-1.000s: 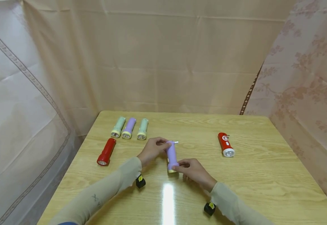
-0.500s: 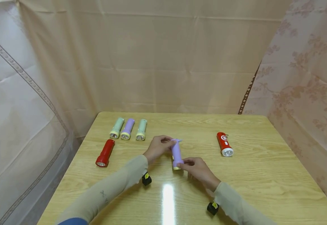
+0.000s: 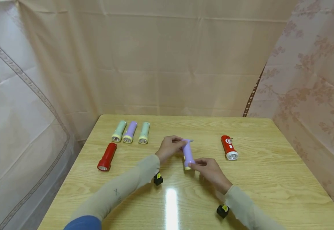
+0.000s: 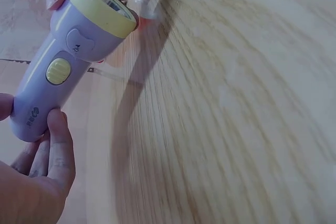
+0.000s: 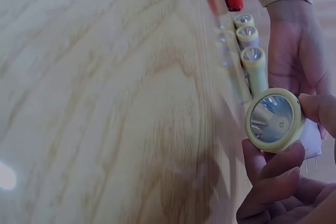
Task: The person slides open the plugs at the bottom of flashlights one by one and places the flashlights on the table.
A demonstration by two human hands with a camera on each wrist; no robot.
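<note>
Held purple flashlight tilted, raised over desk, left of red-and-white flashlight. Left hand: grip pinching tail end between thumb and fingers. Right hand: grip pinching yellow head. Yellow switch on body; two thin metal pins at tail. Well left of red-and-white flashlight, lying on desk: outer mint flashlight, second purple flashlight, inner mint flashlight in row; red flashlight also well left, nearer person than row.
</note>
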